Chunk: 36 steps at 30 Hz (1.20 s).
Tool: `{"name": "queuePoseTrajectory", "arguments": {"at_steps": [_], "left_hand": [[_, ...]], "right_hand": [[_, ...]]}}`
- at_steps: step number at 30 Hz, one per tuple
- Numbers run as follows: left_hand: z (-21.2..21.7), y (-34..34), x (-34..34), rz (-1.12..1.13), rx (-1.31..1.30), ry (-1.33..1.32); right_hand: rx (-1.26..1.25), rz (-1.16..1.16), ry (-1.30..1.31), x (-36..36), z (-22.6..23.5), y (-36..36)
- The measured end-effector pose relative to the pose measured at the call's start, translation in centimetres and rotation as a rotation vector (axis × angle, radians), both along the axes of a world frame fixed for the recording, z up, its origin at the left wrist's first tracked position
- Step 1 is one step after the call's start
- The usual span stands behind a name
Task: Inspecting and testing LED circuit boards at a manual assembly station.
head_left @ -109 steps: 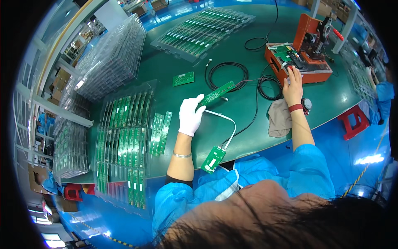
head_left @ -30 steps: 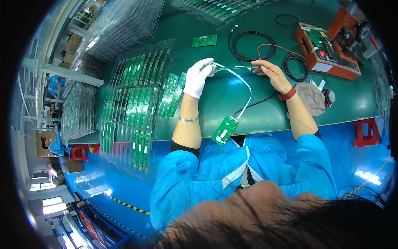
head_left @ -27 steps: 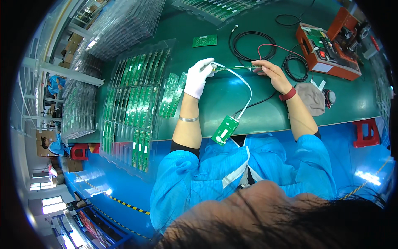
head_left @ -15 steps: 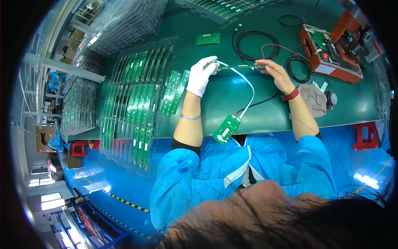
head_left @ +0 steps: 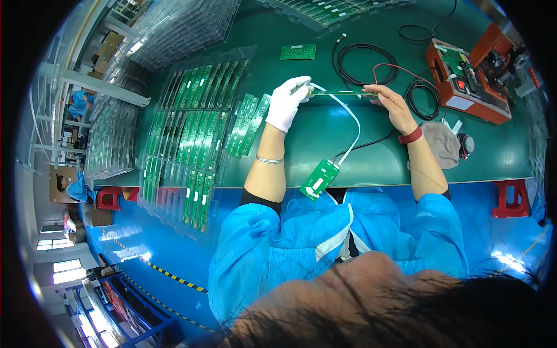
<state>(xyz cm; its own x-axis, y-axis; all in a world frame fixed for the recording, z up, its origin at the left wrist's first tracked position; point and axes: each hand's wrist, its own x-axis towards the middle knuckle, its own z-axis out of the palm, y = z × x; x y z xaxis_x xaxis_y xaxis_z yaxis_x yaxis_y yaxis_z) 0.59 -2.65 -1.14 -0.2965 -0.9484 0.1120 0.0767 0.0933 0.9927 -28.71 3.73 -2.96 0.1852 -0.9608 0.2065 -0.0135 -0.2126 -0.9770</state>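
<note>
Bright even overhead light; glare on blue floor (head_left: 133, 243); strong fisheye bending; edges dark.

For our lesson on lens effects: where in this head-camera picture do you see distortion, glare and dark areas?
Head view: the fisheye bends the green table's front edge and the shelf rails at left into curves; a black ring fills the corners; bright glare lies on the blue floor and on the clear trays; the narrow board between the left hand and right hand is sharp but small.

An electronics assembly workshop: a green surface (head_left: 325, 133) carries clear trays of green circuit boards (head_left: 191, 122) on the left, coiled black cables (head_left: 362, 61) and an orange test fixture (head_left: 467, 81) far right.
</note>
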Motion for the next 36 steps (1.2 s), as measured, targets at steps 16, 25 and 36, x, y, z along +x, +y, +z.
{"name": "queuePoseTrajectory", "arguments": {"at_steps": [16,25,36], "left_hand": [[1.0,0.6,-0.6,0.063,0.144,-0.002],[1.1,1.0,-1.0,0.038,0.268,0.003],[0.9,1.5,-1.7,0.02,0.109,-0.16]], "right_hand": [[-0.037,-0.08,-0.129,0.5,0.0,-0.1],[0.054,-0.103,-0.112,1.0,0.7,0.4],[0.132,-0.142,-0.112,0.9,0.9,0.4]]}}
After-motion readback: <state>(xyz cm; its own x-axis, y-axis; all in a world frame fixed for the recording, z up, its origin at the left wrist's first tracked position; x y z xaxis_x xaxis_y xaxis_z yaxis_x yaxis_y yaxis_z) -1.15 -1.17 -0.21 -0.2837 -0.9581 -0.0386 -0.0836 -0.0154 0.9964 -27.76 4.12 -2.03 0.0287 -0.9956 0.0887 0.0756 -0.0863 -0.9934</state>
